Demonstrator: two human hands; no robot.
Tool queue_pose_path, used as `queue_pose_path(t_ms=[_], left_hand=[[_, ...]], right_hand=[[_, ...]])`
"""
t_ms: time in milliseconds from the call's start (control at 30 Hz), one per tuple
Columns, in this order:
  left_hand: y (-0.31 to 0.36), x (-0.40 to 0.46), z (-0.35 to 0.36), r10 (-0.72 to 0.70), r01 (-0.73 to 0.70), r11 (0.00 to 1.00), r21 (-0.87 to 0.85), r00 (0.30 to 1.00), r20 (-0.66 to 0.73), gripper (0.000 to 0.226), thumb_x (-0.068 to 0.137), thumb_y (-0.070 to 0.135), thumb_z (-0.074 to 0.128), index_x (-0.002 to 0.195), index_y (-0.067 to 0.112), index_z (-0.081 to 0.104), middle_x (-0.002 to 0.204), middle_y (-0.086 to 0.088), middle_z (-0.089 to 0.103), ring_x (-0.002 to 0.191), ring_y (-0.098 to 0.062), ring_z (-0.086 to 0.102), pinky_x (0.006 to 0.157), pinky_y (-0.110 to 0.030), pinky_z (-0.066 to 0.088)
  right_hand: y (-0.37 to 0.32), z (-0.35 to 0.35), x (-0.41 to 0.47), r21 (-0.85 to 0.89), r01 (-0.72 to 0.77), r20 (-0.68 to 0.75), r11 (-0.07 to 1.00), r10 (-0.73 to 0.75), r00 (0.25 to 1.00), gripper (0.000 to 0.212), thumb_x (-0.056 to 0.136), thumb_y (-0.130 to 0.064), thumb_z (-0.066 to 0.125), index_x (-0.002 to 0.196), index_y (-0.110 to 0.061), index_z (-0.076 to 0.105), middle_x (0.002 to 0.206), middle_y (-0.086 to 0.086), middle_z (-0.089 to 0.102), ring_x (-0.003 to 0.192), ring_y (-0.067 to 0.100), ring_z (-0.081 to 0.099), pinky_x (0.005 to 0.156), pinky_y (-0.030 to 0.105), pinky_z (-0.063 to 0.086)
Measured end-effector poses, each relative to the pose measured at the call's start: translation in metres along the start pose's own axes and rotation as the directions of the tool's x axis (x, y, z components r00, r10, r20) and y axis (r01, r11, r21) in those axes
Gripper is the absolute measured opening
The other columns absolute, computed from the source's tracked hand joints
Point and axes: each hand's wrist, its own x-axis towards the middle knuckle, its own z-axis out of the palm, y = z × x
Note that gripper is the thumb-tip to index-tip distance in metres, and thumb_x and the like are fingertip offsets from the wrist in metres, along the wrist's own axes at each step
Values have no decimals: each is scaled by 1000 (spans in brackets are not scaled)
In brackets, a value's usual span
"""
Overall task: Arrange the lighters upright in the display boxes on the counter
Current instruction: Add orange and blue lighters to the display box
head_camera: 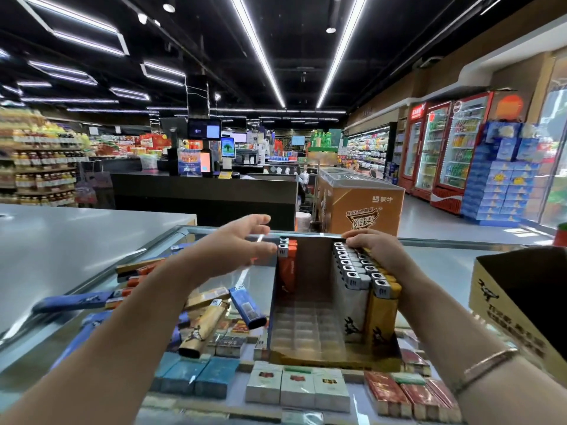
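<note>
1. Loose lighters (196, 314) are seen lying flat on the glass counter (445, 265), at about 8 o'clock from the display box (306, 326). Blue, gold and orange ones are mixed in a heap.
2. The left hand (236, 250) is held in the air just beside the box, at its 10 o'clock corner. Its fingers are spread out and nothing is held in it.
3. A small bunch of orange lighters (288, 265) is stood upright in the far left corner of the box, close to the left fingertips.
4. The middle of the box is not yet filled; its little slots can be seen.
5. Two rows of white and gold lighters (365, 277) are stood upright along the right side of the box.
6. The right hand (374, 250) is laid on top of these rows at 2 o'clock, with the fingers bent over them, steadying them.
7. A second box (518, 305) is seen at 3 o'clock.
8. The filling step looks about half done. Next, a loose lighter likely needs to be picked up from the heap, turned upright and pushed into a free slot beside the orange ones.
</note>
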Motion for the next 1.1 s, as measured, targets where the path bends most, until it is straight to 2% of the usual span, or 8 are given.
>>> queue_pose_path(t_ms=[100,233,367,567,767,900,1000,1100], left_hand=[[-5,-18,-8,-34,39,987,156,999,-36,51,89,20,59,136,21,39,130,-3,51,99,-11,57,76,-21,50],[-22,-50,-16,-231,213,716,665,971,-62,59,85,44,59,138,31,37,137,2,46,117,-16,49,94,-31,42],[-35,-62,-10,-326,277,660,698,943,-66,61,83,52,57,136,29,40,133,1,49,110,-14,48,86,-28,41],[-41,-52,3,-256,260,538,802,957,-139,49,80,50,51,123,26,52,120,-3,57,110,-20,43,83,-34,46],[-38,-36,0,-350,276,560,781,933,-79,58,85,60,50,126,19,49,120,-4,56,103,-19,54,85,-33,47],[-39,-28,-10,-362,291,671,682,931,-41,37,91,47,48,98,14,63,90,-2,61,78,-15,54,70,-29,43],[-40,-25,-15,-355,277,685,674,935,-23,26,91,39,52,95,19,68,94,0,65,88,-17,59,81,-33,48],[-40,-23,-13,-341,301,695,653,938,-69,16,90,32,55,98,19,59,94,0,62,87,-14,57,76,-28,48]], right_hand=[[1,6,-1,73,11,1,997,-11,1000,16,83,5,52,82,-4,65,66,8,62,42,8,60,38,14,44],[1,11,-9,138,17,7,990,-18,1000,17,84,7,49,80,-3,63,61,8,61,37,7,58,34,14,41],[1,12,-14,130,33,3,991,-34,999,16,85,6,50,82,-3,63,66,9,60,37,6,57,34,13,41],[3,11,-12,120,39,27,992,-43,999,16,86,4,50,82,-6,62,71,10,62,41,6,60,37,14,43],[6,8,-8,103,38,41,994,-42,998,13,86,2,52,83,-6,62,73,11,64,44,8,62,39,16,46],[7,7,-5,95,43,55,995,-48,997,13,86,1,51,84,-6,62,75,12,64,45,9,63,40,17,47],[8,6,-3,84,43,62,996,-48,997,12,87,0,52,86,-7,62,77,11,64,47,8,63,41,18,47],[8,6,-3,84,45,69,995,-51,996,13,87,-1,52,86,-8,62,78,11,64,48,8,63,41,17,46]])
